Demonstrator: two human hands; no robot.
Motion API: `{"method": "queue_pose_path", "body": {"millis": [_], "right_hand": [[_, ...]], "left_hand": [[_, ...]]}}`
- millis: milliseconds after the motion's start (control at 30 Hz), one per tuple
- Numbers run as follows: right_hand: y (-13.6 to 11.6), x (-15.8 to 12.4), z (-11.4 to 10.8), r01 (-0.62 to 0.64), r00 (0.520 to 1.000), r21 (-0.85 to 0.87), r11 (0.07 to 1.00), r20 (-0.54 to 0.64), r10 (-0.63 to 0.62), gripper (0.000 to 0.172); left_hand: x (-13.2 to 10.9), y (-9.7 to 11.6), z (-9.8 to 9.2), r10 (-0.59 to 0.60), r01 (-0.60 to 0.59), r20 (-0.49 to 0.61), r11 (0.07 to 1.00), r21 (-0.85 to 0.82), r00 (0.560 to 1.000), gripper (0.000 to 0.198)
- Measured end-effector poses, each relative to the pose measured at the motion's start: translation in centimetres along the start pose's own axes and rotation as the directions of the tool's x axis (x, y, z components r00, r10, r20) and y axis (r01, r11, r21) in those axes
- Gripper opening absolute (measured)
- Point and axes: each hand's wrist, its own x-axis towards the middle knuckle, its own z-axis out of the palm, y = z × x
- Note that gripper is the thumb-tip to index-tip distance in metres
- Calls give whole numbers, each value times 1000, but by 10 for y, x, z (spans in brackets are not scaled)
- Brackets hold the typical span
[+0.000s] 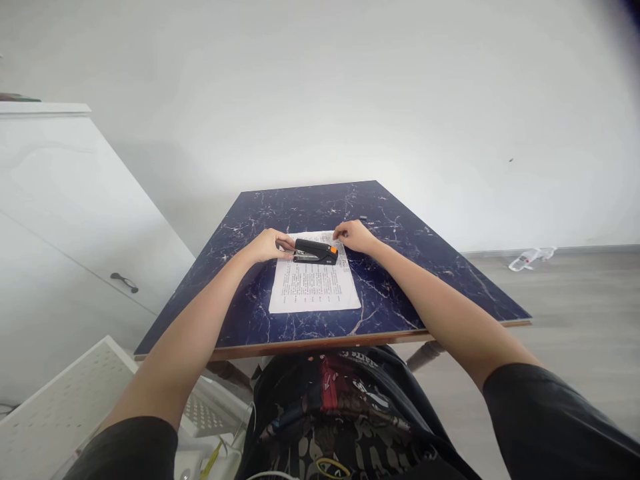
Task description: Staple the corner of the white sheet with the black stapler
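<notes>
A printed sheet of paper [315, 287] lies on the dark blue marbled table [400, 280]. A black stapler with an orange tip [316, 251] rests across the paper's far end. My left hand [270, 245] has its fingers closed on the stapler's left end. My right hand [354, 235] pinches the paper's far right corner, just beyond the stapler's orange tip.
A small dark object [363, 217] lies on the table behind my right hand. A white cabinet with a handle [75, 220] stands at the left, and a white perforated panel [65, 400] sits below it. A clear plastic item [531, 257] lies on the grey floor at the right.
</notes>
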Motion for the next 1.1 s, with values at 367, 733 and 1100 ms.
{"method": "queue_pose_path", "body": {"millis": [367, 733, 1100], "right_hand": [[-15, -4, -7, 66, 997, 204, 977, 13, -70, 28], [-55, -10, 1, 223, 932, 228, 948, 235, -276, 44], [-56, -9, 17, 199, 943, 223, 954, 222, -248, 25]], "left_hand": [[-3, -7, -11, 21, -24, 74, 999, 39, 997, 41], [-9, -34, -24, 25, -26, 59, 1000, 10, 998, 35], [22, -20, 27, 218, -182, -128, 952, 247, 968, 29]]}}
